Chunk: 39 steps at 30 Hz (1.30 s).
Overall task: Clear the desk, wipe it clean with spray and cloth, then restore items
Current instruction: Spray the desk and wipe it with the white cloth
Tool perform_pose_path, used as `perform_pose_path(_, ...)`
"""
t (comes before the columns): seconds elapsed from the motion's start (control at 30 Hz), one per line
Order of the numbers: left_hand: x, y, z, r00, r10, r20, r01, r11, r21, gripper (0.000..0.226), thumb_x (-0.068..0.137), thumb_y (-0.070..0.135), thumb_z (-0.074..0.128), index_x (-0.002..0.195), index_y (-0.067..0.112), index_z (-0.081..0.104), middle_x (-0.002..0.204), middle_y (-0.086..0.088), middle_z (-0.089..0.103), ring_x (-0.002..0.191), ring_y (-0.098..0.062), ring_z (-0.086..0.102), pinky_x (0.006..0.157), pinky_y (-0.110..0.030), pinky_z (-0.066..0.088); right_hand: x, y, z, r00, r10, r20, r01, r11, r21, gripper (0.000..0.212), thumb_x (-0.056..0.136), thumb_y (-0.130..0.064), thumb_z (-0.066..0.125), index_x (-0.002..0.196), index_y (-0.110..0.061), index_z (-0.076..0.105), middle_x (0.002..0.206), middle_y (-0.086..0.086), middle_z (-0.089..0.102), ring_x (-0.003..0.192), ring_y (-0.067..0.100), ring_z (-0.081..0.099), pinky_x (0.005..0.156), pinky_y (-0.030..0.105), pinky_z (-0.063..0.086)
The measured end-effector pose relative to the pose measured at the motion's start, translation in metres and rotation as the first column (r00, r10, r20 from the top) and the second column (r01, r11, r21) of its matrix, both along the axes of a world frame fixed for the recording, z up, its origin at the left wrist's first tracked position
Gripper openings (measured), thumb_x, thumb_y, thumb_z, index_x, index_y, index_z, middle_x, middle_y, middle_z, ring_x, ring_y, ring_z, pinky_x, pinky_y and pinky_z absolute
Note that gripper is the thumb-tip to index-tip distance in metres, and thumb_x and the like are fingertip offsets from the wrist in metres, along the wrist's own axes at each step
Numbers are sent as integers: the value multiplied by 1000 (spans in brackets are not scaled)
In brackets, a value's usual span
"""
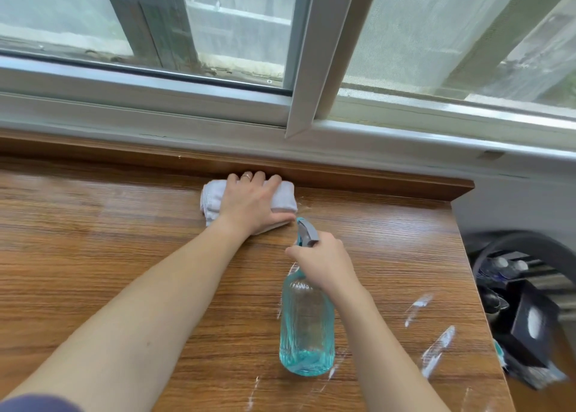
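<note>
While left hand (254, 201) presses cloth (282, 196) on desk (109, 240), right hand (325, 263) grips spray bottle (307, 327)

Cloth (282, 197): we see it white and folded, lying at the desk's back edge.
Spray bottle (307, 327): clear teal glass, upright.
Desk (124, 240): brown woodgrain.

This looks like a room in a home, with a wood-grain desk surface (124, 255) pushed up against a sliding window (218, 37) in a pale metal frame. Through the glass and its mesh screen (436, 37) a concrete building wall shows. Beside the surface, household clutter (523, 312) is piled low.
</note>
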<state>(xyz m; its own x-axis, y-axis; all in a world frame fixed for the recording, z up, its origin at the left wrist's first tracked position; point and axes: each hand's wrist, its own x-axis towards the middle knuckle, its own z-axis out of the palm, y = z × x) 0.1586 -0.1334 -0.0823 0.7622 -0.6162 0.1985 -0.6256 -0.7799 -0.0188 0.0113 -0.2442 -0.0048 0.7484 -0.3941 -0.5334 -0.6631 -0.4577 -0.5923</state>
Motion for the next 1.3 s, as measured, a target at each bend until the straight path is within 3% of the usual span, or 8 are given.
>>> perform_pose_path(0.13, -5, 2, 4, 999, 42, -35, -42, 999, 3, 92, 61, 93, 31, 113, 22, 59, 96, -8, 64, 89, -32, 59, 75, -42, 37, -11, 6, -1, 1000, 6, -9, -5, 999, 32, 29, 83, -29, 66, 64, -19, 47, 68, -2, 55, 66, 22, 48, 58, 33, 36)
perform_pose_path(0.5, -90, 50, -16, 999, 5, 38, -3, 998, -62, 83, 62, 92, 47, 100, 20, 63, 81, -8, 60, 72, -29, 57, 68, -39, 38, -30, 6, 17, 999, 19, 42, -18, 999, -26, 20, 80, -23, 63, 65, -20, 50, 70, -1, 56, 67, 23, 50, 55, 31, 33)
perform_pose_path(0.7, -74, 33, -15, 999, 1, 42, 2, 997, -82, 84, 66, 92, 36, 91, 17, 63, 75, -8, 58, 67, -29, 58, 64, -38, 38, -28, -4, 16, 998, 43, 54, -41, 998, -38, 25, 82, -25, 65, 64, -20, 47, 65, -3, 53, 63, 20, 46, 55, 31, 34)
perform_pose_path(0.87, -44, -1, -10, 999, 6, 46, -4, 999, -47, 84, 65, 89, 33, 100, 18, 63, 84, -9, 61, 74, -31, 59, 67, -39, 39, -25, -8, 9, 994, 88, 58, -86, 995, -42, 17, 84, -26, 63, 71, -16, 57, 74, 2, 62, 77, 26, 56, 59, 32, 38)
perform_pose_path(0.97, -25, -25, -4, 998, 0, 67, -1, 1000, 2, 89, 68, 88, 26, 111, 18, 61, 93, -11, 63, 83, -33, 60, 70, -40, 40, -23, -11, 5, 995, 78, 63, -76, 997, -34, 22, 82, -26, 62, 79, -5, 60, 72, 4, 61, 69, 24, 53, 61, 34, 41)
perform_pose_path(1.07, -15, -39, -1, 998, 5, 55, -5, 1000, 4, 90, 68, 89, 28, 114, 19, 60, 100, -10, 63, 89, -33, 60, 73, -41, 39, -24, -13, 5, 996, 70, 55, -69, 997, -25, 20, 83, -27, 63, 76, -10, 57, 71, 3, 61, 67, 24, 53, 58, 34, 40)
perform_pose_path(1.17, -13, -40, -2, 999, 21, 45, -19, 999, -31, 90, 65, 90, 29, 108, 19, 62, 95, -8, 64, 86, -31, 60, 71, -40, 38, -23, -16, 4, 997, 59, 47, -58, 998, -24, 22, 83, -29, 63, 82, -7, 62, 76, 4, 66, 73, 26, 59, 60, 34, 43)
perform_pose_path(1.3, -25, -26, -4, 999, -12, 42, 15, 997, -74, 84, 65, 88, 37, 96, 16, 65, 85, -7, 64, 77, -31, 60, 67, -39, 39, -20, -20, 8, 997, 64, 40, -63, 998, -25, 19, 83, -28, 63, 71, -15, 55, 72, 1, 59, 70, 23, 52, 58, 33, 38)
